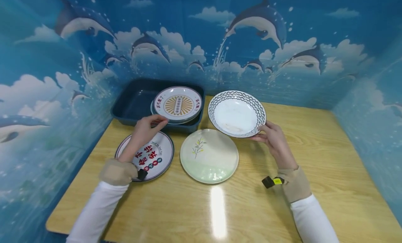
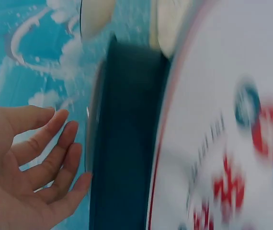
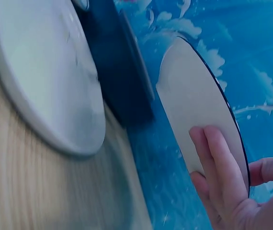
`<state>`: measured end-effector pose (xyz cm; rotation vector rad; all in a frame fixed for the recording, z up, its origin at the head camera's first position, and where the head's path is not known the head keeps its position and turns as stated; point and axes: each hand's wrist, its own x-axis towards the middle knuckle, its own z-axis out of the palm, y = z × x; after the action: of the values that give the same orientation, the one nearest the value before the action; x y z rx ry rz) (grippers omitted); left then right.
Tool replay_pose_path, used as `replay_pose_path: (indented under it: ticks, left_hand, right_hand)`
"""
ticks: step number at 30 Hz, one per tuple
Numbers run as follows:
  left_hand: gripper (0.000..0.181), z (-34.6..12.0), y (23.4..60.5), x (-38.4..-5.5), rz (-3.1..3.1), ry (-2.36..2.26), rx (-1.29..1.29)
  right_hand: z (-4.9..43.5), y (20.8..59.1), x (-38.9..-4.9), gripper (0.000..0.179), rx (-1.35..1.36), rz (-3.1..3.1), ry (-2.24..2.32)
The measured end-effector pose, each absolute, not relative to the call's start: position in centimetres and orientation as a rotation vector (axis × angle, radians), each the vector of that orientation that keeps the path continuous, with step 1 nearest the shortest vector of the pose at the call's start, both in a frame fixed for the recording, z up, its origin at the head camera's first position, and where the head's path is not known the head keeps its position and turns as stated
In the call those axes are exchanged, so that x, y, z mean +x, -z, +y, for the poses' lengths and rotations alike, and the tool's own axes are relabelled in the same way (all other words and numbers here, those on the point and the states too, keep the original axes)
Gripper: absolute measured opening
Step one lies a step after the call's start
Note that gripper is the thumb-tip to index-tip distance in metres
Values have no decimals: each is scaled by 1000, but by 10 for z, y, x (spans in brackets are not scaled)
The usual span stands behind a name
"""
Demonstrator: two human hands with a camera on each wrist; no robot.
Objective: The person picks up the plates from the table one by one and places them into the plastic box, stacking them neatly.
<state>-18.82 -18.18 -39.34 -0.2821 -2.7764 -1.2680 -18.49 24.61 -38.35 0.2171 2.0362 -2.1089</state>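
Observation:
My right hand (image 1: 276,140) grips the rim of a white deep plate (image 1: 236,114) with a black zigzag border, fingers beneath and thumb on the edge. In the right wrist view, the plate's pale underside (image 3: 194,91) is tilted up above the table. My left hand (image 1: 147,133), fingers loosely bent and holding nothing, hovers beside the near edge of the dark blue bin (image 1: 132,96). Close to those fingertips, a white plate with a yellow sunburst (image 1: 191,108) lies on top of other plates in the bin.
On the table (image 1: 314,149), a pale green plate with a leafy twig (image 1: 208,162) lies in the middle. A white plate with red characters (image 1: 164,150) sits left of it, partly under my left forearm. Dolphin-printed walls (image 1: 194,23) enclose the back and sides.

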Motion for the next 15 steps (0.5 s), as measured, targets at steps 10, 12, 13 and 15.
replay_pose_path:
  ticks: [10, 12, 13, 15]
  left_hand:
    - [43, -130, 387, -184, -2616, 2185, -361]
    - [46, -122, 386, -181, -2563, 2317, -341]
    - [48, -119, 385, -180, -2539, 2360, -332]
    - [49, -114, 383, -176, -2496, 2424, -313]
  right_hand:
    - [223, 366, -170, 58, 83, 2017, 2066]
    - [220, 365, -167, 57, 67, 2030, 2042]
    - [218, 364, -166, 56, 58, 2037, 2031]
    - [217, 364, -162, 56, 48, 2050, 2017]
